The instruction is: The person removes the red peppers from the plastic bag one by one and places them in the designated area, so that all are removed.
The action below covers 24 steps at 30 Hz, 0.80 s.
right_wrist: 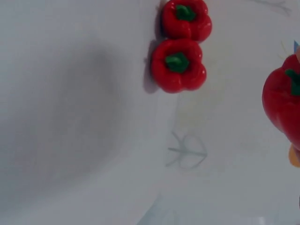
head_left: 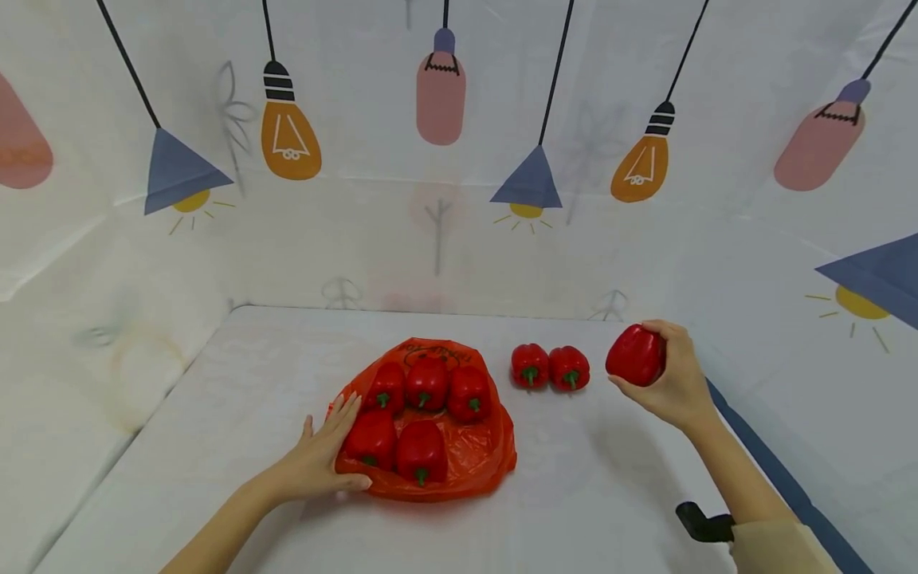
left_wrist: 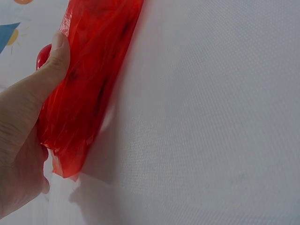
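Observation:
An orange-red plastic bag [head_left: 469, 454] lies spread on the table, its mouth rolled down, with several red bell peppers [head_left: 421, 450] inside, green stems towards me. At its left side my left hand [head_left: 323, 458] rests with straight, spread fingers, the thumb along the near edge. In the left wrist view the thumb touches the outside of the bag [left_wrist: 89, 93]. My right hand [head_left: 681, 387] holds another red bell pepper [head_left: 636, 355] up above the table at the right, between thumb and fingers. Only part of that held pepper [right_wrist: 283, 101] shows in the right wrist view.
Two red bell peppers [head_left: 548, 367] stand side by side on the white table [head_left: 237, 383], right of the bag. Behind the table hangs a pale sheet [head_left: 344, 239] printed with lamps and bulbs. A black strap piece [head_left: 703, 524] sticks out by my right wrist.

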Each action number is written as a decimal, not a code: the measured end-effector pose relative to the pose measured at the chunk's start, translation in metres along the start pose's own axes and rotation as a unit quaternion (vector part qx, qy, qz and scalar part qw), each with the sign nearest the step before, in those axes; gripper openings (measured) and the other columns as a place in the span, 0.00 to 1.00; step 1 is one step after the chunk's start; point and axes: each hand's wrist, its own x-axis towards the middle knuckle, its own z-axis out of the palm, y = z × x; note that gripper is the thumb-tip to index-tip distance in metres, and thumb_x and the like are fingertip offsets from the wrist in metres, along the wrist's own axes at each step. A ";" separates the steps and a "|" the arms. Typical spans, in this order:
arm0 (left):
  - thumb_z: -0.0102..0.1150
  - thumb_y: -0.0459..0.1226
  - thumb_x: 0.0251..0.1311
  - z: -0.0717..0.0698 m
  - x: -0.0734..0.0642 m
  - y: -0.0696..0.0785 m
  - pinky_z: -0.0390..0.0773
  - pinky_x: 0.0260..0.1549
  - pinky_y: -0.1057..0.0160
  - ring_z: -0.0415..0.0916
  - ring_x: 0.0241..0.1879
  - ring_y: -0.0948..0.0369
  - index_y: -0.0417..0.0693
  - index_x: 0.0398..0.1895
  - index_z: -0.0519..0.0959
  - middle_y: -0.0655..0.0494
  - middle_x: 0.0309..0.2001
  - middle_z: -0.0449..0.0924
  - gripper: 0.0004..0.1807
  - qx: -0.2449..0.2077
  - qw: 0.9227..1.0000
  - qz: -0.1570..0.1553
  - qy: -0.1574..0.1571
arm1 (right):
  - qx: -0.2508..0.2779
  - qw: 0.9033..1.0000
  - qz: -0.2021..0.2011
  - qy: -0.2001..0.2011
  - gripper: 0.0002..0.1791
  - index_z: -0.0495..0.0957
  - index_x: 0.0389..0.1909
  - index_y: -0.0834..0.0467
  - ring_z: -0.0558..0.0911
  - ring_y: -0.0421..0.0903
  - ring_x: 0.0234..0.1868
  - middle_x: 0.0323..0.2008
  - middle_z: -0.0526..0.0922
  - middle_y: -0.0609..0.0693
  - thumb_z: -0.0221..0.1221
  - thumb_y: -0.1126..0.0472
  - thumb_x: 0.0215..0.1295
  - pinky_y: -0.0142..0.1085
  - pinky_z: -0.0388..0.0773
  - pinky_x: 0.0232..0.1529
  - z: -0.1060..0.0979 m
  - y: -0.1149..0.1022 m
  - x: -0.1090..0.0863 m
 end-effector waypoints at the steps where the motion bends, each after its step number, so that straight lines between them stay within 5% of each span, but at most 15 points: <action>1: 0.64 0.67 0.45 0.000 0.000 0.000 0.31 0.57 0.24 0.36 0.73 0.40 0.39 0.76 0.43 0.42 0.76 0.41 0.66 0.000 1.000 0.000 0.000 | -0.004 1.000 0.003 -0.004 0.55 0.62 0.61 0.69 0.67 0.58 0.58 0.57 0.68 0.64 0.79 0.68 0.25 0.50 0.81 0.39 0.002 0.004 -0.001; 3: 0.64 0.66 0.45 -0.001 -0.001 0.000 0.31 0.57 0.24 0.36 0.73 0.40 0.39 0.76 0.42 0.42 0.76 0.41 0.66 0.001 1.000 -0.002 0.001 | -0.011 1.000 0.012 -0.015 0.55 0.62 0.61 0.68 0.67 0.62 0.57 0.57 0.68 0.65 0.79 0.68 0.26 0.61 0.78 0.36 0.006 0.011 -0.002; 8: 0.65 0.65 0.45 -0.002 -0.002 0.001 0.31 0.57 0.24 0.36 0.73 0.39 0.39 0.76 0.42 0.41 0.76 0.41 0.66 -0.001 1.000 -0.001 0.002 | -0.038 0.993 0.074 -0.082 0.53 0.61 0.62 0.68 0.68 0.67 0.54 0.56 0.68 0.67 0.79 0.65 0.31 0.64 0.78 0.34 0.018 0.028 -0.009; 14: 0.66 0.64 0.45 -0.002 -0.003 0.002 0.30 0.57 0.24 0.35 0.73 0.39 0.39 0.76 0.41 0.41 0.76 0.40 0.65 -0.009 1.000 -0.001 0.003 | -0.051 0.965 0.159 -0.203 0.52 0.58 0.64 0.67 0.64 0.70 0.56 0.56 0.66 0.69 0.77 0.60 0.39 0.61 0.79 0.36 0.033 0.041 -0.016; 24: 0.65 0.65 0.45 -0.001 -0.002 0.001 0.31 0.57 0.24 0.36 0.73 0.40 0.39 0.76 0.42 0.42 0.76 0.41 0.65 -0.002 1.000 0.003 0.005 | -0.059 0.942 0.149 -0.293 0.48 0.58 0.65 0.68 0.60 0.70 0.60 0.61 0.63 0.70 0.73 0.60 0.45 0.63 0.77 0.42 0.058 0.048 -0.023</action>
